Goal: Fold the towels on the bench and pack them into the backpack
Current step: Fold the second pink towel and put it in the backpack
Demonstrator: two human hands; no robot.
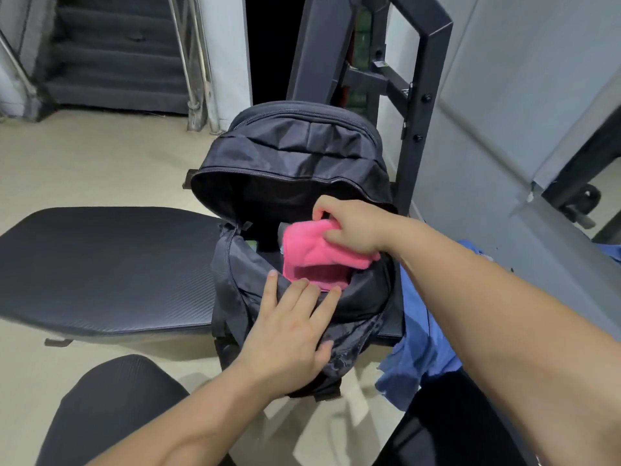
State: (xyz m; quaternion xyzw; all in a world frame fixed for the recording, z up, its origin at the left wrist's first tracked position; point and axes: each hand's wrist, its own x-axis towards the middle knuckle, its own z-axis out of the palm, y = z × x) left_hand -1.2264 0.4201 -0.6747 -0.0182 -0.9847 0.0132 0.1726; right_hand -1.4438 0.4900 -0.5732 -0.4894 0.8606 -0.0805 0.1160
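Note:
A black backpack (295,153) lies on the black padded bench (100,267) with its main compartment unzipped and gaping toward me. A folded pink towel (309,253) sits partly inside the opening. My right hand (353,227) grips the towel's upper edge, thumb under and fingers over it. My left hand (292,324) holds the front flap of the backpack, thumb under the fabric and fingers lying on top, just below the towel. A blue towel (420,344) hangs off the bench's right end, under my right forearm.
A black metal gym frame (420,95) rises behind the backpack. Grey wall panels stand to the right, stairs at the back left. My knees in black trousers (111,408) are at the bottom, over a beige floor.

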